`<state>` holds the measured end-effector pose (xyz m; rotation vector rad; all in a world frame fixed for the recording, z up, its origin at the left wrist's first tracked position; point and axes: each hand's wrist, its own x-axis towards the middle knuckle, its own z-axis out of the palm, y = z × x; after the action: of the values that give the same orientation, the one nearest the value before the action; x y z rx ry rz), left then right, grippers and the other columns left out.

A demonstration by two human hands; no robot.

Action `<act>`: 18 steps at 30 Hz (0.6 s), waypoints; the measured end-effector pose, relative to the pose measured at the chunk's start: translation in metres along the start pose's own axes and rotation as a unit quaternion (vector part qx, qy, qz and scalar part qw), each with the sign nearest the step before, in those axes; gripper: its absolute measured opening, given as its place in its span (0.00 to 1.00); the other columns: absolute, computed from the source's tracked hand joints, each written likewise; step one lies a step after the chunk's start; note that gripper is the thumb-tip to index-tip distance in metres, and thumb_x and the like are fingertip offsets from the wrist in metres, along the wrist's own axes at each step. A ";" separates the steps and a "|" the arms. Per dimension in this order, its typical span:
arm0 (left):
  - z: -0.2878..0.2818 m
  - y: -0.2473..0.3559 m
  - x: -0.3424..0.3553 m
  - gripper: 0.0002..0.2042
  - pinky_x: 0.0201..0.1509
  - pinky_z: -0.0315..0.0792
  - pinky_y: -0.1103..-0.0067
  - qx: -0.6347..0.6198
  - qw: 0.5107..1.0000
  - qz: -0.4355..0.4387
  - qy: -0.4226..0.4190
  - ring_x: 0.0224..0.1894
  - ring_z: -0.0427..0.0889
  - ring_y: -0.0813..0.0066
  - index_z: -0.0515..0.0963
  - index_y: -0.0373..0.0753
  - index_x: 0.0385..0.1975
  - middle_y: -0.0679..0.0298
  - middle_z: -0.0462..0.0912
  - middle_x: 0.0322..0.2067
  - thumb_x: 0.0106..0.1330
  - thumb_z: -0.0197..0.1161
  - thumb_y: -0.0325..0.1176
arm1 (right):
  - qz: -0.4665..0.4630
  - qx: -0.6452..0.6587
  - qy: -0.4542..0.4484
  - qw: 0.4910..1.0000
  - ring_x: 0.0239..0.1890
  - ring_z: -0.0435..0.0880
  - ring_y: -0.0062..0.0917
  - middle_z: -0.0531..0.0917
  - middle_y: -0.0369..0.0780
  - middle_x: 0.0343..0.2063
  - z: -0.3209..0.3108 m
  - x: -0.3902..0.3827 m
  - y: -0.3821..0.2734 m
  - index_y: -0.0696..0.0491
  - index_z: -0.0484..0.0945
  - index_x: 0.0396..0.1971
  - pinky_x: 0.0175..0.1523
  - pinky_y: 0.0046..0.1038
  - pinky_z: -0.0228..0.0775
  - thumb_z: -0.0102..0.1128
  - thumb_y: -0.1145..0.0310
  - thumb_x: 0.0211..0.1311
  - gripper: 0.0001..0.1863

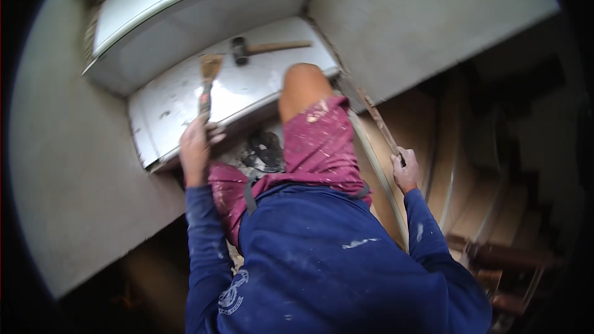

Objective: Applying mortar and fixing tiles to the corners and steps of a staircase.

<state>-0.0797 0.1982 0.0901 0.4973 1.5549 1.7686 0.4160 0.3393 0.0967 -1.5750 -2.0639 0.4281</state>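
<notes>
My left hand grips the handle of a worn paintbrush, whose bristles point away over a grey stair step. A thin wooden strip is held in my right hand and runs up along the edge of the grey wall. My knee in paint-spattered magenta shorts rests against the step's front edge. Dark blue sleeves cover both arms.
A hammer with a wooden handle lies at the back of the step. Another grey step rises behind it. Grey walls close in on the left and right. Brown wooden stair steps descend at the right.
</notes>
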 end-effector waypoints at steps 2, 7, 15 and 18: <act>-0.023 -0.031 -0.011 0.19 0.37 0.78 0.82 0.051 0.998 -0.020 0.027 0.34 0.83 0.74 0.75 0.31 0.50 0.60 0.81 0.35 0.75 0.48 0.42 | 0.054 -0.045 0.021 0.997 0.31 0.77 0.35 0.75 0.45 0.30 -0.012 -0.051 0.050 0.57 0.79 0.41 0.38 0.33 0.68 0.64 0.69 0.56 0.14; -0.079 -0.069 -0.042 0.19 0.36 0.77 0.82 0.031 0.987 -0.101 0.119 0.34 0.82 0.76 0.76 0.32 0.50 0.60 0.82 0.37 0.73 0.54 0.43 | 0.199 -0.082 0.083 0.973 0.32 0.77 0.33 0.78 0.46 0.30 0.001 -0.112 0.122 0.60 0.79 0.38 0.39 0.33 0.68 0.62 0.68 0.56 0.12; -0.021 -0.024 0.028 0.13 0.46 0.74 0.74 0.258 0.942 0.144 0.160 0.39 0.81 0.71 0.81 0.31 0.41 0.55 0.84 0.34 0.69 0.56 0.35 | 0.255 -0.083 0.126 0.955 0.28 0.82 0.40 0.83 0.50 0.24 0.029 -0.033 0.206 0.63 0.82 0.33 0.38 0.35 0.72 0.61 0.65 0.54 0.15; -0.039 -0.057 0.074 0.12 0.52 0.71 0.70 0.294 0.903 0.223 0.222 0.44 0.79 0.61 0.80 0.32 0.41 0.52 0.82 0.39 0.68 0.57 0.34 | 0.244 -0.067 0.058 0.966 0.35 0.84 0.41 0.84 0.53 0.32 0.059 0.033 0.183 0.63 0.82 0.36 0.42 0.34 0.72 0.60 0.64 0.54 0.17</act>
<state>-0.1417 0.2256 0.0148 0.8344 2.4886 1.7951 0.5230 0.4250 -0.0425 -2.1413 -1.6321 0.3590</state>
